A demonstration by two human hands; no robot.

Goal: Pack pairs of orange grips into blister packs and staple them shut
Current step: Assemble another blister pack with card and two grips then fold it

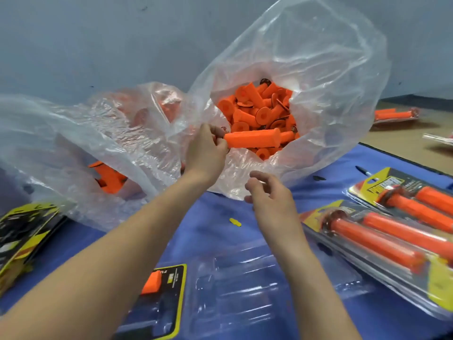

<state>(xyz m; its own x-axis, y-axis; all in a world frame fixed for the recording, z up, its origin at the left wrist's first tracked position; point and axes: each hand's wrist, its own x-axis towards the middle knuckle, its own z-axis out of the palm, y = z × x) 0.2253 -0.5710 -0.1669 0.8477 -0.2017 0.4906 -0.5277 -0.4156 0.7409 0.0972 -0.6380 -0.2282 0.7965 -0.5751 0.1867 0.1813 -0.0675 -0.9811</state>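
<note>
Orange grip: matte, one solid colour, a long tube body with a wider flange collar at the end away from the fingers. It lies roughly level, out to the right of the left hand, over the mouth of the clear plastic bag. The left hand's fingers and thumb are curled round the plain end and pinch it.

Loose grips fill the bag beyond the held one. They are the same orange, heaped at all angles, and some show round dark-marked end discs.

The right hand is nearer the person than the left hand and below the bag's lip. Its fingers are loosely bent and apart, and it holds nothing.

Just below both forearms an open blister pack lies on the blue mat. It is transparent with moulded channels, and I cannot tell what is in it.

Right of the right hand are two filled packs, each with a pair of orange grips side by side on a yellow and black card.

Left of the left hand lies a second bag, crumpled, with orange showing through it.
</note>
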